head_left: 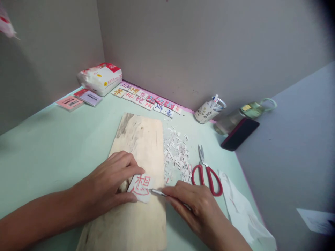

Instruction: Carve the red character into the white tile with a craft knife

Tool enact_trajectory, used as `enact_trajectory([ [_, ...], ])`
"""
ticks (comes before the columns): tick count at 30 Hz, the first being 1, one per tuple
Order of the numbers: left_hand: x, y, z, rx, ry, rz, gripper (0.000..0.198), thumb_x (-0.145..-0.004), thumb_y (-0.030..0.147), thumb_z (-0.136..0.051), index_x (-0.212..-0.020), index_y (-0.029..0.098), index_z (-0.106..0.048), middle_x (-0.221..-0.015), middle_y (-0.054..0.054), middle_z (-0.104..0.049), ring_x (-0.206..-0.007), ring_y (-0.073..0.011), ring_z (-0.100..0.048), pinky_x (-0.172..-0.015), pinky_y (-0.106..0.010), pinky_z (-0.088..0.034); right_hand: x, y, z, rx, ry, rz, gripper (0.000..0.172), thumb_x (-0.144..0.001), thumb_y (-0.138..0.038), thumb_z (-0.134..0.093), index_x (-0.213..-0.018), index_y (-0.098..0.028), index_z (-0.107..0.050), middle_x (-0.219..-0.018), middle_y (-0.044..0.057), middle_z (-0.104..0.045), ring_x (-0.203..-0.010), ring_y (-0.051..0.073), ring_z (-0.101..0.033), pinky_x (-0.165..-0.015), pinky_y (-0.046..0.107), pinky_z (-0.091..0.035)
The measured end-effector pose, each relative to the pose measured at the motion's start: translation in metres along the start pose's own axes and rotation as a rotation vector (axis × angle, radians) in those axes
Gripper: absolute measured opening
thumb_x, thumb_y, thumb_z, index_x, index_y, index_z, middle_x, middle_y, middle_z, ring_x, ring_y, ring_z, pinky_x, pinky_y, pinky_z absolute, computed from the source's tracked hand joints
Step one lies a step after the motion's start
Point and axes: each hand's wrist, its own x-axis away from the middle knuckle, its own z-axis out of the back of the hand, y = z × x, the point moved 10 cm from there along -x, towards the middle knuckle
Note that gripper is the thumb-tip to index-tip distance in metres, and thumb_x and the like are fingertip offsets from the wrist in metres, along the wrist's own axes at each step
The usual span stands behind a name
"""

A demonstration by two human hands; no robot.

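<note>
A small white paper card [141,187] with a red character lies on a pale wooden board [141,146]. My left hand [112,183] pinches the card's left edge between thumb and fingers and holds it down on the board. My right hand [195,205] grips a thin metal craft knife [158,192] like a pen. The knife's tip touches the card's right edge.
A heap of white paper scraps [176,155] and red-handled scissors [206,170] lie right of the board. A row of finished character cards [149,99], a tissue pack [101,78], a pen cup [208,111], a bottle [240,115] and a phone [239,134] line the back wall.
</note>
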Motion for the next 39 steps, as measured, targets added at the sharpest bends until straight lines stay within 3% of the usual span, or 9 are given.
enact_trajectory([
  [7,0.001,0.002,-0.001,-0.017,0.012,-0.031,0.036,-0.103,0.048,-0.060,-0.134,0.029,-0.054,-0.114,-0.003,-0.056,-0.108,-0.0248,-0.052,-0.094,-0.038,-0.039,-0.002,-0.007,0.001,0.074,0.021,0.065,0.035,-0.113,-0.029,-0.042,-0.113,-0.016,-0.074,-0.075,0.003,-0.067,-0.062,0.015,-0.062,-0.055,0.027,-0.038],
  [14,0.000,0.002,-0.002,-0.015,0.018,-0.038,0.035,-0.103,0.046,-0.062,-0.133,0.029,-0.055,-0.112,-0.002,-0.055,-0.107,-0.0243,-0.052,-0.094,-0.036,-0.039,-0.007,-0.012,0.001,0.153,0.022,0.095,0.037,-0.114,-0.028,-0.039,-0.110,-0.016,-0.073,-0.074,0.002,-0.066,-0.060,0.014,-0.062,-0.053,0.028,-0.035],
  [21,-0.003,0.008,0.002,-0.017,-0.008,-0.044,0.032,-0.102,0.044,-0.064,-0.128,0.025,-0.058,-0.108,-0.003,-0.055,-0.102,-0.0240,-0.051,-0.091,-0.035,-0.040,-0.008,-0.029,0.003,0.363,0.062,0.164,0.038,-0.113,-0.017,-0.036,-0.089,-0.017,-0.066,-0.066,-0.001,-0.055,-0.051,0.014,-0.046,-0.048,0.031,-0.025],
  [26,-0.004,0.010,0.002,-0.020,-0.022,-0.049,0.031,-0.102,0.042,-0.064,-0.126,0.022,-0.060,-0.107,-0.003,-0.053,-0.101,-0.0241,-0.050,-0.089,-0.034,-0.040,-0.011,-0.033,-0.003,0.460,-0.017,0.193,0.032,-0.107,-0.006,-0.038,-0.088,-0.019,-0.060,-0.067,-0.002,-0.054,-0.050,0.015,-0.042,-0.049,0.032,-0.024],
  [31,-0.004,0.009,0.001,-0.028,-0.026,-0.054,0.035,-0.099,0.041,-0.068,-0.127,0.023,-0.059,-0.107,-0.003,-0.054,-0.102,-0.0241,-0.050,-0.090,-0.035,-0.040,-0.016,-0.034,-0.006,0.492,-0.133,0.212,0.020,-0.099,-0.003,-0.052,-0.096,-0.019,-0.063,-0.071,-0.002,-0.060,-0.053,0.015,-0.044,-0.053,0.034,-0.024],
  [35,-0.004,0.008,0.001,-0.017,-0.026,-0.045,0.035,-0.096,0.035,-0.074,-0.126,0.023,-0.060,-0.107,-0.002,-0.054,-0.102,-0.0238,-0.051,-0.090,-0.034,-0.041,-0.024,-0.018,-0.006,0.388,-0.260,0.119,0.020,-0.101,-0.006,-0.054,-0.094,-0.019,-0.068,-0.074,-0.001,-0.065,-0.056,0.014,-0.048,-0.054,0.033,-0.023],
  [39,-0.002,0.004,0.002,-0.002,0.006,-0.012,0.042,-0.091,0.027,-0.079,-0.128,0.027,-0.060,-0.108,0.000,-0.055,-0.103,-0.0232,-0.052,-0.091,-0.034,-0.040,-0.035,0.009,-0.004,-0.046,-0.335,-0.063,0.021,-0.107,-0.020,-0.054,-0.107,-0.022,-0.075,-0.092,0.000,-0.076,-0.078,0.013,-0.064,-0.067,0.026,-0.039],
])
